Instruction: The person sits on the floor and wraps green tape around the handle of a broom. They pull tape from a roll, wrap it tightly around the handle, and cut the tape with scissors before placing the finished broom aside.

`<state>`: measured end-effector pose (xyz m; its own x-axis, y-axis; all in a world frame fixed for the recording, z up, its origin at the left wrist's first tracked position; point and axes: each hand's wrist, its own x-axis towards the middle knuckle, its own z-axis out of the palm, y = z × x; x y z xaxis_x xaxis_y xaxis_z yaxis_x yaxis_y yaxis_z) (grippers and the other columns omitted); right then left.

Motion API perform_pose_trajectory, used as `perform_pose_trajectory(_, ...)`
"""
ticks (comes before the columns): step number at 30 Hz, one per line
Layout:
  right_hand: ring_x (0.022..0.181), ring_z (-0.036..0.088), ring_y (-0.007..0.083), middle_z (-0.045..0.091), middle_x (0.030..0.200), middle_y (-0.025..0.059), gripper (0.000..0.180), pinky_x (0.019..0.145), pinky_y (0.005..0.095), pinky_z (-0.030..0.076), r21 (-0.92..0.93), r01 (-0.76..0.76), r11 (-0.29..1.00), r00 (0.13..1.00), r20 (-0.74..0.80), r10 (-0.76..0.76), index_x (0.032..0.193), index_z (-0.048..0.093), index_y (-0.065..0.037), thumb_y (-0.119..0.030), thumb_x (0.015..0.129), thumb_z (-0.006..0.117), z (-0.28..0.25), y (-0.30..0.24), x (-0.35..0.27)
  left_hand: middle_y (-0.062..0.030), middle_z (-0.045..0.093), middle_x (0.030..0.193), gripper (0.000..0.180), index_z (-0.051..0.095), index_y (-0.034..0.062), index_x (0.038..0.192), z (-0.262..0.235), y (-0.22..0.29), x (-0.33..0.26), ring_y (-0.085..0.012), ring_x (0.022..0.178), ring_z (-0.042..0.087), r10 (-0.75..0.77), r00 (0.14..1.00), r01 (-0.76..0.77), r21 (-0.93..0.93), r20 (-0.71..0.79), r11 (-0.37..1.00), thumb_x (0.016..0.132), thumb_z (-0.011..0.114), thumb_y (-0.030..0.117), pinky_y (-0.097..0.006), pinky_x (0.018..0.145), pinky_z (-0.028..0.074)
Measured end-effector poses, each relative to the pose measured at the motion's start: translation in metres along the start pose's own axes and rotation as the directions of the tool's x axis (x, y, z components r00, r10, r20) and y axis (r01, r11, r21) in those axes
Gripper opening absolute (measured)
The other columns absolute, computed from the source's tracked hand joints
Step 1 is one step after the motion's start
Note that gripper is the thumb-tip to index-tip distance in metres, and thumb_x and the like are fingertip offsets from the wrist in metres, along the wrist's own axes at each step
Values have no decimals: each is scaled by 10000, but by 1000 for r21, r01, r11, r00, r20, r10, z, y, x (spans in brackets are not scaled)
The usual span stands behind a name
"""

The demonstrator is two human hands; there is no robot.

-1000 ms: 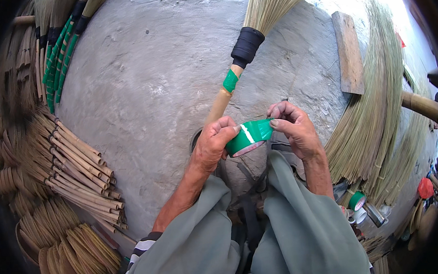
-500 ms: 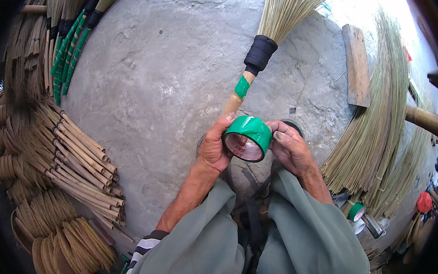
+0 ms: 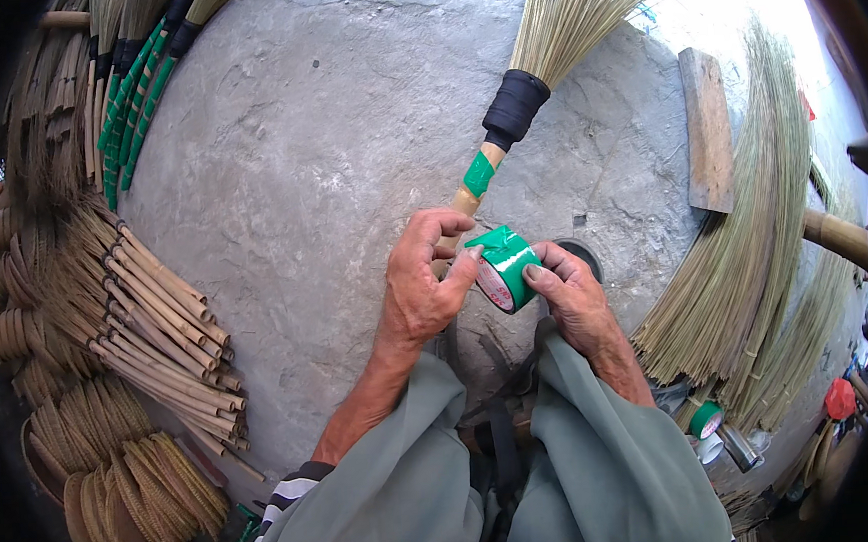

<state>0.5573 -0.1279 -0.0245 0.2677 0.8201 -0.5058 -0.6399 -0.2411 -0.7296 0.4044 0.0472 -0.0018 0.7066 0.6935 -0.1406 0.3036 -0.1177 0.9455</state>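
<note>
Green tape roll (image 3: 505, 267) is held between both hands at scene centre, above the lap, tilted so its open core faces near-left. Left hand (image 3: 423, 284) is curled closed around the near end of the broom handle (image 3: 467, 197), thumb tip pressed to the roll's left rim. Right hand (image 3: 570, 297) is closed on the roll's right side, fingers wrapped across the glossy outer band. Whether a free tape end is pinched cannot be told.

Key relation: the handle runs from the grip away and to the right, long axis slanting toward the far right, the roll touching or just beside its near end. The left hand is the nearer one to the handle; the right bears mostly on the roll.

Handle: pale smooth wood or cane, with one green tape band partway up, then a black wrapped collar (image 3: 514, 107), then a spreading fan of straw-coloured bristles (image 3: 577, 9).

Ground: rough grey stone floor (image 3: 299, 180). Bundled cane sticks (image 3: 159, 318) lie to the left, finished brooms with green-banded handles (image 3: 130, 86) at far left, loose sheaves of broom grass (image 3: 753, 281) to the right, a wooden plank (image 3: 709, 130) beyond them. A second green roll (image 3: 703, 419) sits near right. Grey-green trousers (image 3: 606, 479) fill the near edge.
</note>
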Motion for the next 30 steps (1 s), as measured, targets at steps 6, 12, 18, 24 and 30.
perform_pose_trajectory(6, 1041, 610, 86, 705, 1109, 9, 360, 967, 299, 488, -48, -16, 999, 999, 32, 18, 1223, 695, -11, -339, 1078, 702, -3, -1, -2, -94, 730, 1094, 211, 729, -15, 1129, 1, -13, 3, -141, 954, 699, -357, 924, 374, -128, 139, 918, 1045, 625, 149, -326, 854, 579)
perform_pose_trajectory(12, 1027, 611, 84, 711, 1090, 2, 347, 966, 289, 472, 44, -3, 999, 1000, -13, 4, 1225, 703, -20, -330, 1068, 709, -9, 9, 3, -96, 724, 1139, 304, 684, -12, 1241, 6, -26, -1, -149, 1009, 710, -432, 868, 495, -495, 245, 714, 1061, 633, 228, -334, 898, 595)
perform_pose_trajectory(18, 1010, 614, 88, 719, 1080, 1, 332, 957, 285, 465, 103, -20, 994, 998, -60, 27, 1227, 712, -26, -312, 1058, 719, -11, 13, 5, -98, 697, 1207, 400, 620, -7, 1340, 9, -28, -2, -149, 1062, 704, -372, 905, 426, -454, 208, 783, 1038, 680, 249, -325, 916, 613)
perform_pose_trajectory(24, 1000, 606, 80, 713, 1063, -8, 316, 946, 280, 460, 81, -39, 996, 999, -30, 42, 1201, 719, -31, -312, 1057, 711, -11, 13, 5, -92, 712, 1141, 329, 643, -17, 1282, 10, -36, -3, -145, 1025, 708, -393, 881, 472, -426, 265, 772, 1032, 687, 192, -343, 885, 637)
perform_pose_trajectory(30, 995, 601, 69, 706, 1051, -18, 296, 932, 273, 463, 23, -55, 998, 998, -2, 55, 1184, 717, -38, -300, 1047, 704, -13, 13, 3, -66, 718, 1046, 238, 691, -4, 1158, 14, -42, -3, -140, 977, 707, -491, 821, 570, -482, 293, 665, 1053, 647, 205, -358, 823, 648)
